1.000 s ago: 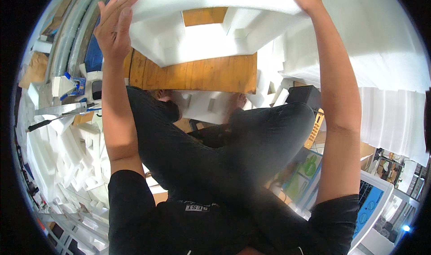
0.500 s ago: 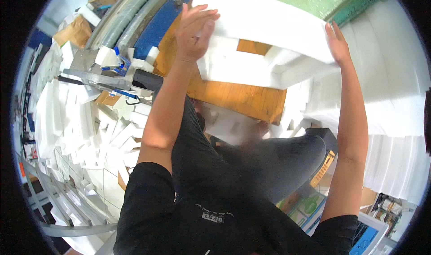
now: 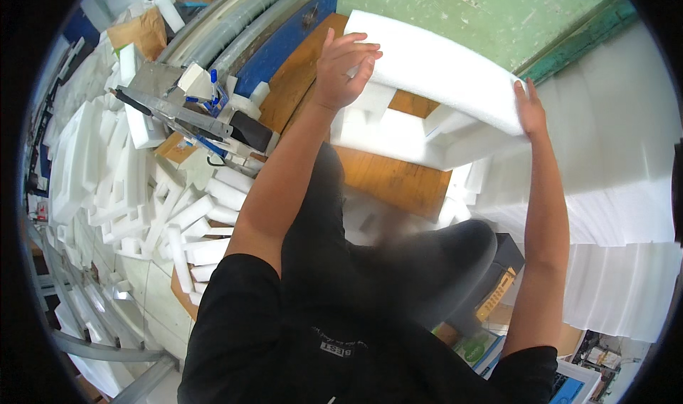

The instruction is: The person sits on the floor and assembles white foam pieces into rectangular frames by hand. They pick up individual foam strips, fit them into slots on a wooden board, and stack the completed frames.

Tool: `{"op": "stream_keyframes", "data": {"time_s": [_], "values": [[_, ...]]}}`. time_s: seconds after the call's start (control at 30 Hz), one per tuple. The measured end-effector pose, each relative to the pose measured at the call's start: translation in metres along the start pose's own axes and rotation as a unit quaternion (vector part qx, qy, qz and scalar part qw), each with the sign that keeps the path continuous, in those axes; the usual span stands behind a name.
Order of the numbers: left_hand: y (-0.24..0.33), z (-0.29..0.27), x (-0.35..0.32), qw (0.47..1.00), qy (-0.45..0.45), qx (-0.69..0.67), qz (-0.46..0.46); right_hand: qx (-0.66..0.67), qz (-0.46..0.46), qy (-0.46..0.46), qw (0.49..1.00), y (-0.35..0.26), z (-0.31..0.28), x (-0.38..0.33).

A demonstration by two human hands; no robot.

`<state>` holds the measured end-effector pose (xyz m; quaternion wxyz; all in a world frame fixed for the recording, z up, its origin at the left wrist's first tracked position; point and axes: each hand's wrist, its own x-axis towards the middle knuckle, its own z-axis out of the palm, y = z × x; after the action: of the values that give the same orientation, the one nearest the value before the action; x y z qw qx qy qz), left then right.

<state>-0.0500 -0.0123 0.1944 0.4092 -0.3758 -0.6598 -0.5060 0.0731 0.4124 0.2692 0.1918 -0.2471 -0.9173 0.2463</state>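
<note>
A long white foam bar [image 3: 441,66] lies across the far side of a boxy assembly of white foam pieces [image 3: 391,134], set on a wooden bench top [image 3: 398,180]. At the bar's left end is my left hand [image 3: 347,70], its fingers spread and the heel of the palm close to the foam. Stretched fingers of my right hand [image 3: 530,109] lie against the bar's right end; its thumb is hidden. Bare wood shows through an opening in the foam below the bar.
Tall stacked white foam sheets [image 3: 590,148] stand on the right. To the left are a hand tool with a blue-and-white part [image 3: 206,91], loose foam offcuts [image 3: 192,212] and wrapped rolls [image 3: 249,27]. A green wall [image 3: 469,20] rises behind; a dark box [image 3: 498,276] sits by my knee.
The whole view has shifted, so the foam and bench appear lower and the clutter on the left has moved. Both hands stay at the two ends of the foam bar.
</note>
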Motion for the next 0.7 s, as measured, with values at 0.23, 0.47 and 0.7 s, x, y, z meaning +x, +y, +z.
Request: {"op": "stream_keyframes", "data": {"time_s": [0.23,0.47,0.7], "values": [[0.001,-0.005,0.003,0.999,-0.025,0.024,0.004,-0.003,-0.001,0.015,1.0,-0.006,0.002,-0.003],[-0.002,-0.003,0.001,1.0,-0.017,0.01,-0.003,0.023,0.005,0.011,1.0,0.001,0.002,-0.004],[0.004,-0.016,0.018,0.992,-0.117,0.055,-0.011,0.033,0.006,0.016,0.999,-0.001,0.003,-0.004]]}}
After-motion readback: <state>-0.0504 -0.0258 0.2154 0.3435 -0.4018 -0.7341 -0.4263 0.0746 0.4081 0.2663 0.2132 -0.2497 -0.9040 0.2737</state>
